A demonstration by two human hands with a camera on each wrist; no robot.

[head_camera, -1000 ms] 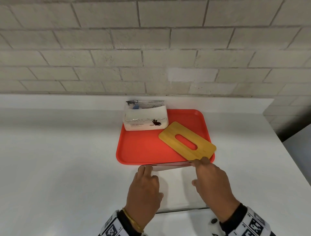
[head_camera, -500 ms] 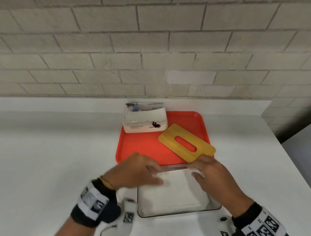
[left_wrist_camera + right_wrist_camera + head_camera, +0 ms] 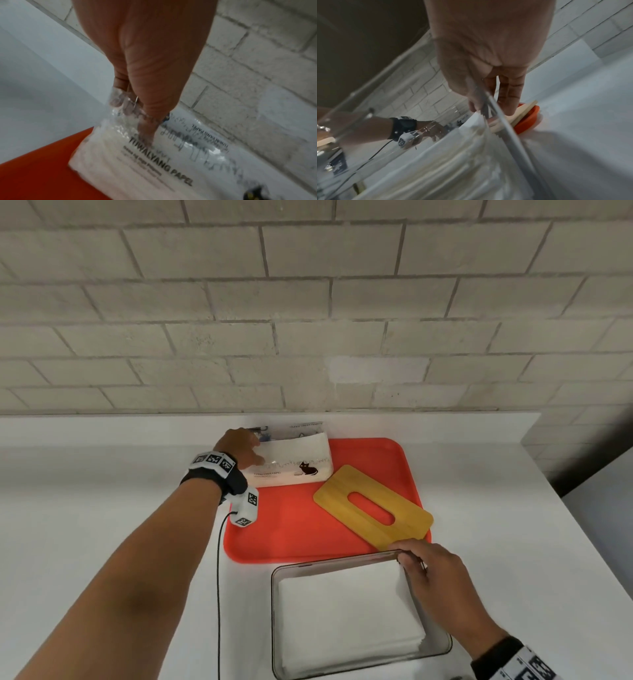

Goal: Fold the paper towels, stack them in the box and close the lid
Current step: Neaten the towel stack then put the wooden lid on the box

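A clear box (image 3: 445, 642) stands on the white counter in front of me with a stack of folded paper towels (image 3: 346, 614) inside. My right hand (image 3: 409, 561) grips the box's right wall (image 3: 510, 135) at the far corner, thumb inside and fingers outside. The wooden lid (image 3: 373, 508), with its oval slot, lies on the red tray (image 3: 294, 535). My left hand (image 3: 239, 446) is stretched to the paper towel pack (image 3: 294, 463) at the tray's far left. In the left wrist view its fingers (image 3: 120, 100) and thumb are pushed into the wrapper's open end, pinching the towels (image 3: 120, 155) there.
A brick wall runs just behind the tray and the pack. The lid's near corner overhangs the tray next to my right hand (image 3: 489, 108). A thin black cable (image 3: 219, 577) hangs from my left wrist over the counter, left of the box. The counter (image 3: 513, 542) ends at the right.
My left hand has left the box and reached forward to the towel pack on the tray. My right hand has stayed at the box's far right corner.
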